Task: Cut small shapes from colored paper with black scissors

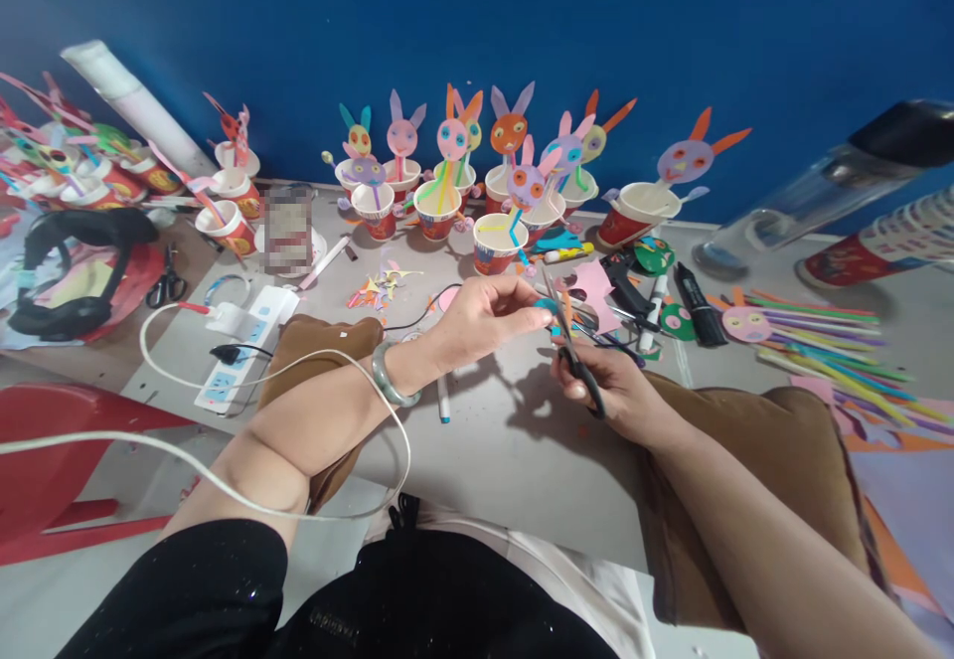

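Observation:
Between the thumb and fingers of my left hand [496, 321] is a small piece of blue paper [550, 309]. My right hand [615, 389] grips black-handled scissors [583, 373], whose blades point up and away from me beside the blue paper. Whether the blades touch the paper I cannot tell. Just behind my hands stands a paper cup [498, 244] with a purple paper rabbit head [526, 188] on a bent blue straw. A marker with a blue end [444, 401] lies on the table below my left wrist.
Several more rabbit cups [438, 210] line the blue wall. Right are a glue gun [626, 281], a black marker [699, 306], coloured strips [827, 331] and a clear bottle [797, 207]. Left are a power strip [249, 346] and a white cable [395, 430] crossing my left arm. Brown cushions [752, 480] flank me.

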A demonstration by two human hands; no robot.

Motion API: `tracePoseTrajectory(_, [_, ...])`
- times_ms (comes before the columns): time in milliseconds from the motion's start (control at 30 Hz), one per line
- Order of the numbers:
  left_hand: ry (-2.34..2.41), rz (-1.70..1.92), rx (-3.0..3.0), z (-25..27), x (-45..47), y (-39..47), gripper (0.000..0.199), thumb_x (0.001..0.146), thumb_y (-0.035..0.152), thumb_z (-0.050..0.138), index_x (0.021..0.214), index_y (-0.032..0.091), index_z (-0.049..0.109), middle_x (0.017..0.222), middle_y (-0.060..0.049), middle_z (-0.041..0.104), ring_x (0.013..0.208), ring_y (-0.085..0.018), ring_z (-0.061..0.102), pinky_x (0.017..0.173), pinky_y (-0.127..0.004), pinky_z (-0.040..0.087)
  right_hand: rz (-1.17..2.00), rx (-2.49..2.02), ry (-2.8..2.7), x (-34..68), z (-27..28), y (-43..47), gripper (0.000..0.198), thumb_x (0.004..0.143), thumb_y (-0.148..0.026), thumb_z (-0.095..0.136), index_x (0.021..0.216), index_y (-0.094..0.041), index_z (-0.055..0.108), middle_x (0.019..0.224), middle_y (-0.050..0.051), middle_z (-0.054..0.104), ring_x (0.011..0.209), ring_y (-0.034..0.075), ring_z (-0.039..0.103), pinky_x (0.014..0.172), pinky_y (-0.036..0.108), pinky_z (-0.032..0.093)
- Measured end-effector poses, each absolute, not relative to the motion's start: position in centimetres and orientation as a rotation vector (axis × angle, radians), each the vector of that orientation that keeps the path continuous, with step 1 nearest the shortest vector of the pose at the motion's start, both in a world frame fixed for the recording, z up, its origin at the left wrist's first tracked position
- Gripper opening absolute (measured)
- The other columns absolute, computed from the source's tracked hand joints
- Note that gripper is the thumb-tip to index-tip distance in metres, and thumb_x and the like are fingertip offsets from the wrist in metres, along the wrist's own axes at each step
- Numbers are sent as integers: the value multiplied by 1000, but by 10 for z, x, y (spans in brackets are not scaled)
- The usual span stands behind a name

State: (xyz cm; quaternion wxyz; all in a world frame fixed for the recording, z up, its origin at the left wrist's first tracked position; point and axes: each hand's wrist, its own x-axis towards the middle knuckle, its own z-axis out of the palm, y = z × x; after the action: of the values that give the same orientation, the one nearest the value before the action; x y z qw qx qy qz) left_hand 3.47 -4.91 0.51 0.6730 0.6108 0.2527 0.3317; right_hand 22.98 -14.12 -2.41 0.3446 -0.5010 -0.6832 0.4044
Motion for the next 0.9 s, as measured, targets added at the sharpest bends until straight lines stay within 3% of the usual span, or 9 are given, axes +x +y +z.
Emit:
tracePoseTrajectory(200, [549,752,1386,4,36,-49,27,74,37,77,75,13,64,70,-1,62,64,-8,50,60,-24,38,1057,-1295,-1788,229,-23,-141,62,78,-80,58,62,-21,52,63,1,51,64,17,46,61,30,37])
tracePoseTrajectory(900, [598,749,1442,5,33,-48,22,75,30,71,70,15,56,66,1,54,64,-7,46,61,-24,36,1056,-1305,-1801,231,-24,-141,60,79,-78,58,62,-21,52,62,1,51,64,17,45,63,31,39])
